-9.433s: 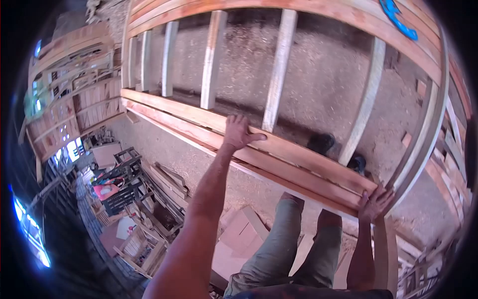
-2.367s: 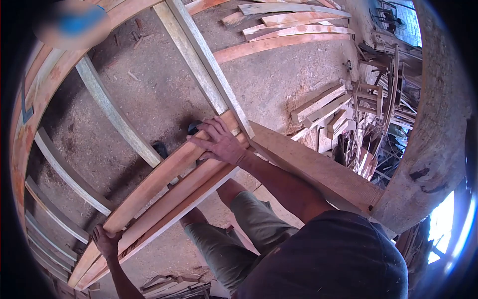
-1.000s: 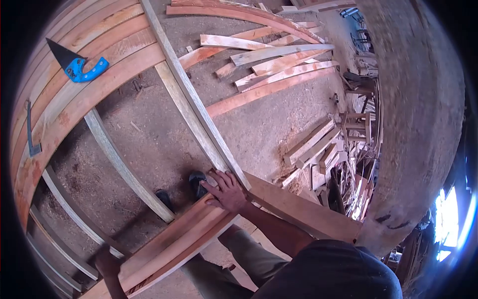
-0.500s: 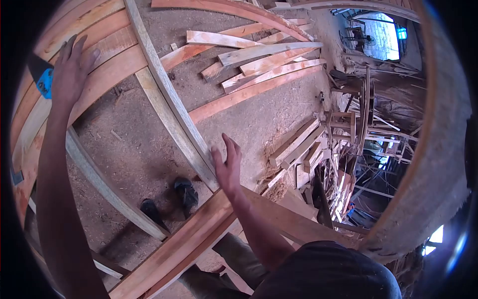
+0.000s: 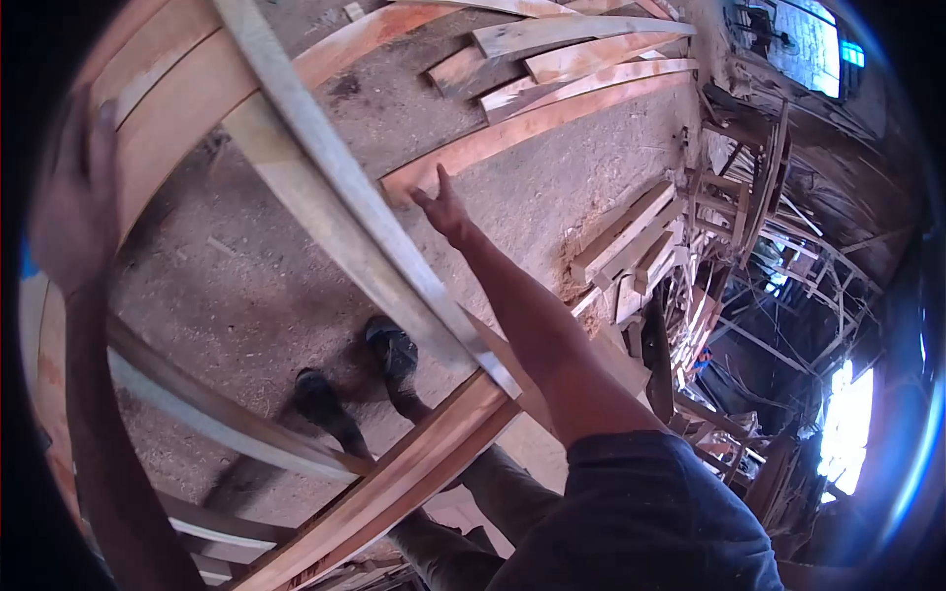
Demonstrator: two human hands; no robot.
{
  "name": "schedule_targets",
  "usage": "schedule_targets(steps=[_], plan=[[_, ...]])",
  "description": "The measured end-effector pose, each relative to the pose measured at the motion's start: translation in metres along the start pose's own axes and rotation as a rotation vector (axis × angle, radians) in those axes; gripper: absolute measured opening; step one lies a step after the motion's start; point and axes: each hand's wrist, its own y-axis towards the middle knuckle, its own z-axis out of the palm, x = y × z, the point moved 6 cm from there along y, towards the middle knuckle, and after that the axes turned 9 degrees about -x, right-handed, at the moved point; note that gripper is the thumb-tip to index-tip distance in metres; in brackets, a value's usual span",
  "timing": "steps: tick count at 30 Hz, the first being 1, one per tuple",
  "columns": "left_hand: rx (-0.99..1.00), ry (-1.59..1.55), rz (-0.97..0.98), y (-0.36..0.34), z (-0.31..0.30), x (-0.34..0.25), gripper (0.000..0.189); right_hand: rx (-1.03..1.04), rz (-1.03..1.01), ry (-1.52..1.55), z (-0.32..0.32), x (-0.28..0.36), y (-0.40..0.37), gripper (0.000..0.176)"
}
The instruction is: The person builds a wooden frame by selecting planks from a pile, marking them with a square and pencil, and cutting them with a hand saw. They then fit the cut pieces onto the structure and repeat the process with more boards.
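My left hand [image 5: 81,202], smeared a little by motion, has its fingers stretched over the curved planks [image 5: 182,108] at the left. A bit of a blue object [image 5: 28,258] shows beside its wrist, mostly hidden. My right hand [image 5: 445,209] reaches forward over the floor with its index finger extended and nothing in its grasp. In this view it lies just below the near end of a reddish curved plank [image 5: 552,123]. Between my hands, a pale curved strip [image 5: 340,163] runs alongside a wider curved board [image 5: 320,212]; their near ends meet reddish boards [image 5: 424,433] by my legs.
More curved planks [image 5: 591,64] lie piled on the floor ahead. Straight wood blocks [image 5: 626,231] and scrap wood are stacked to the right. My shoes [image 5: 392,347] stand on the dusty floor inside the frame of boards. Another curved board [image 5: 217,404] crosses at lower left.
My right hand has reached farther forward, past the pale strip. My left hand has shifted left and downward in view. The large curved piece at the right has left the picture.
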Motion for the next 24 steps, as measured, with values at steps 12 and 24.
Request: schedule_targets(steps=[12,24], plan=[[-0.227,-0.261,0.079,0.021,-0.023,-0.032,0.057,-0.127,0.581,0.500,0.039,-0.005,0.041,0.103],[-0.093,-0.206,-0.064,0.015,-0.021,-0.023,0.061,-0.233,0.361,1.033,-0.129,0.055,-0.160,0.038]])
